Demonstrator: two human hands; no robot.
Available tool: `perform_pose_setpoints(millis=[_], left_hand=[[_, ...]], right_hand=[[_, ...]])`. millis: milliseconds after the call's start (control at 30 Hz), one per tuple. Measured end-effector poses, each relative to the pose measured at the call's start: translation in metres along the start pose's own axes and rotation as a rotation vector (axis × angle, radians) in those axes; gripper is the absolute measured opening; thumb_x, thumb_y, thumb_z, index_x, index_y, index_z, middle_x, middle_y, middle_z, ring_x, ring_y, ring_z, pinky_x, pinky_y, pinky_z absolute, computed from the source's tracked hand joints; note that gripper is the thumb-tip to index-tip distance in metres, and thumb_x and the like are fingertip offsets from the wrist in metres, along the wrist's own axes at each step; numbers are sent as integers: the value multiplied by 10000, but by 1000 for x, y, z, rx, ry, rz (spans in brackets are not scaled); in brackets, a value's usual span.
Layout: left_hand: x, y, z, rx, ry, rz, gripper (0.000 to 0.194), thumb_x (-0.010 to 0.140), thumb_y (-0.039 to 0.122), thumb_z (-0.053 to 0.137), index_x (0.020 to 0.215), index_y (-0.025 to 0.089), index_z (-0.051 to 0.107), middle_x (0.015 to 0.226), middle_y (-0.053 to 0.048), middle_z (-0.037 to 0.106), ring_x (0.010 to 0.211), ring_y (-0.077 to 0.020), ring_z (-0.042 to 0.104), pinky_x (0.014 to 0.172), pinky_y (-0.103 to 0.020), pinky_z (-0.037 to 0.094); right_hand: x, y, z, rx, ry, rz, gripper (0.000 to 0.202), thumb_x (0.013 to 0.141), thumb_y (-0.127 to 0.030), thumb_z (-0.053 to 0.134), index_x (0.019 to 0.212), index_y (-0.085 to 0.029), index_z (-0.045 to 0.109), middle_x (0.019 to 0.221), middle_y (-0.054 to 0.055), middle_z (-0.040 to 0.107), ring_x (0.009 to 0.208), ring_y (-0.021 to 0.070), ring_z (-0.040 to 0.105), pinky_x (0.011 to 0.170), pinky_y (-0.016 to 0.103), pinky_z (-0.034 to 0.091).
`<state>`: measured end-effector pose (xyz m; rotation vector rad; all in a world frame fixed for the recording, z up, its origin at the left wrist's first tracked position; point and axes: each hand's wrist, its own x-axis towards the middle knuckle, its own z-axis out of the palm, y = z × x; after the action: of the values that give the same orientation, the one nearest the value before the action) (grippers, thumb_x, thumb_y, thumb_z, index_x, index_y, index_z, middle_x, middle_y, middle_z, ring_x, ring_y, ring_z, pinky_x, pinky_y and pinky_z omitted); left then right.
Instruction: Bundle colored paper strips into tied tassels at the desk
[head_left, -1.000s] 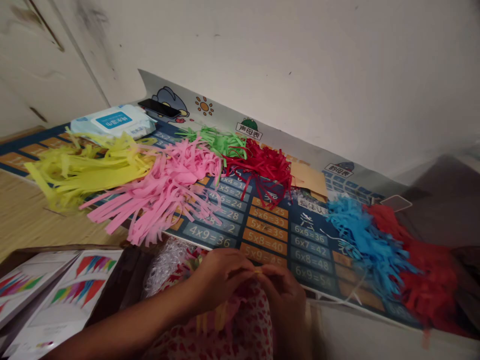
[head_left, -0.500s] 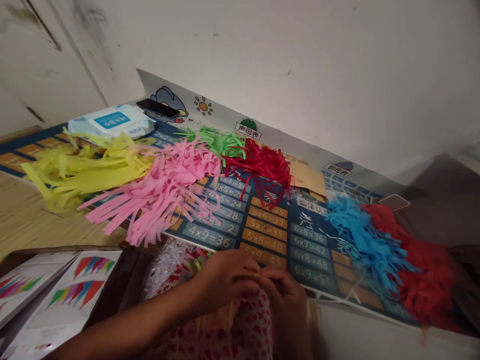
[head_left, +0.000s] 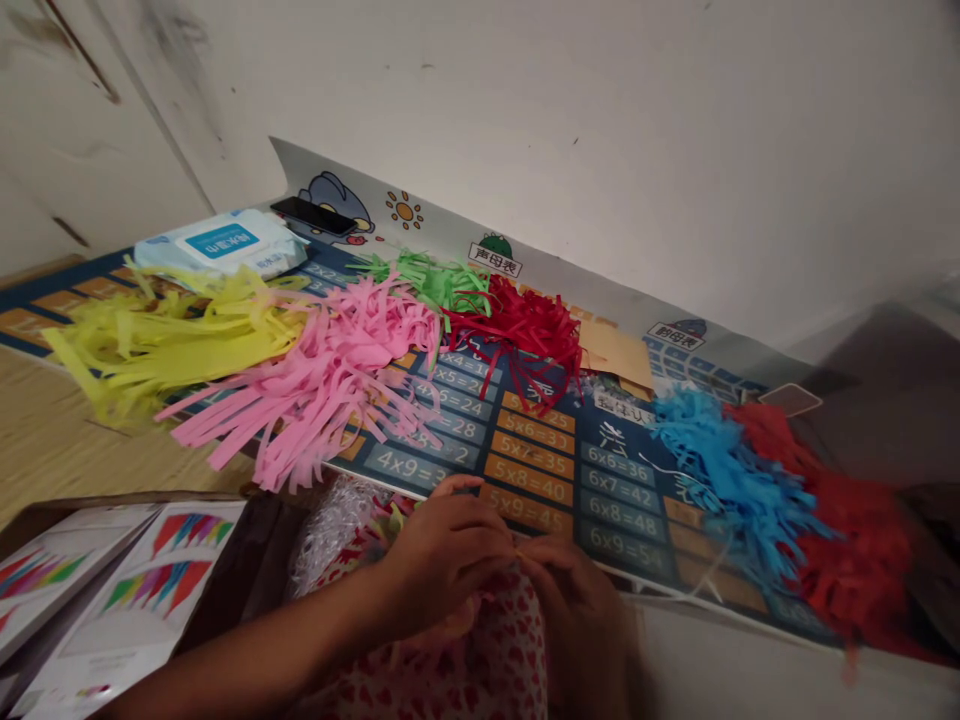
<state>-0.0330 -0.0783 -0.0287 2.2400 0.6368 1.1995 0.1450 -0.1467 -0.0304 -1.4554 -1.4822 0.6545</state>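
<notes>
My left hand is closed in a pinch over my lap, just in front of the table's near edge. My right hand meets it fingertip to fingertip, also pinching. Between them only a small orange bit shows. It seems to belong to an orange paper tassel, whose fringe hangs dimly below my left hand; the rest is hidden behind the fingers. Nearest on the table are a pink paper tassel bunch and a dark red one. Blue fringed paper and red fringed paper lie to the right.
A times-table poster covers the table, its back edge curling up the wall. Yellow and green tassels, a wet-wipes pack, a phone and orange paper sheets lie on it. A box of printed packets stands lower left.
My left hand has turned a little and one finger has lifted toward the poster. The orange strip between my hands shows less now. Things on the table have stayed put.
</notes>
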Motion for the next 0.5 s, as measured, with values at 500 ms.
perform_pose_setpoints(millis=[500], left_hand=[[2,-17,10,-17,-8,26,147,887,146,567,912,239,678,879,21,760,773,-102,696,1135,-433,305]], right_hand=[[9,3,-4,-108,-36,-33,112,877,-280,623,793,-251,692,773,1,708,711,161,663,635,243,501]])
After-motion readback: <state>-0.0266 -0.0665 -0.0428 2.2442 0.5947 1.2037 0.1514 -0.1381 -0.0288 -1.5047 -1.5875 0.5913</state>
